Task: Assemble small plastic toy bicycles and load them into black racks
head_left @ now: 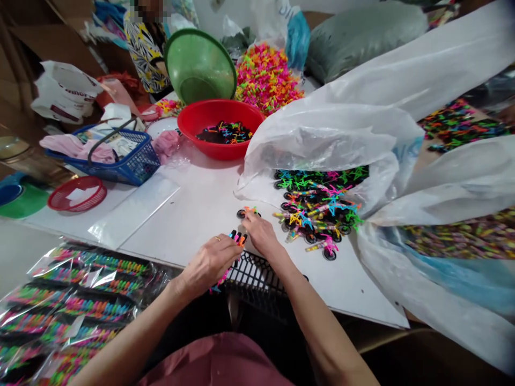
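My left hand [210, 262], with a ring on one finger, is closed around a bunch of small toy bicycles [238, 237]. Their black wheels and coloured plastic poke out past the fingers and below the palm. My right hand [260, 231] pinches an orange toy bicycle [251, 209] with black wheels just above the white tabletop [201, 199]. Under both hands, a black slatted basket [257, 272] sits at the table's front edge. To the right, a pile of toy bicycles [317, 212] in mixed colours spills from a clear plastic bag [333, 126], with printed tubes among them.
A red basin [217, 151] holds more dark and coloured parts; behind it leans a green basin [201, 59] beside a bright heap of plastic pieces [269, 78]. Left are a blue basket [137, 161], a red basket [78, 201] and packed bags [80, 305]. Another person [147, 51] is behind.
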